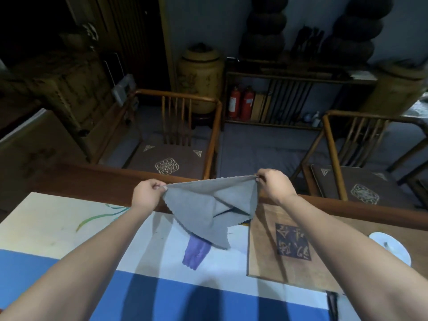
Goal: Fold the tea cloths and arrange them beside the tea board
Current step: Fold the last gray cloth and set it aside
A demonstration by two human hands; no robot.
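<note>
Pinching the top corners, left hand (148, 193) and right hand (273, 184) held the grey tea cloth (213, 205) aloft, its top edge running hand to hand, body hanging toward the mat (58, 228). Purple cloth (195, 253) lay beneath; tea board (266, 251) sat right. Table's far edge, then chairs (176, 144).

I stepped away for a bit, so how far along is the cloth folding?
Nothing looks finished: no folded cloth lies beside the carved wooden tea board. In hand: the left hand and right hand hold the grey scallop-edged cloth up by its corners, unfolded. Left: folding it, placing it, plus the purple cloth beneath.
</note>
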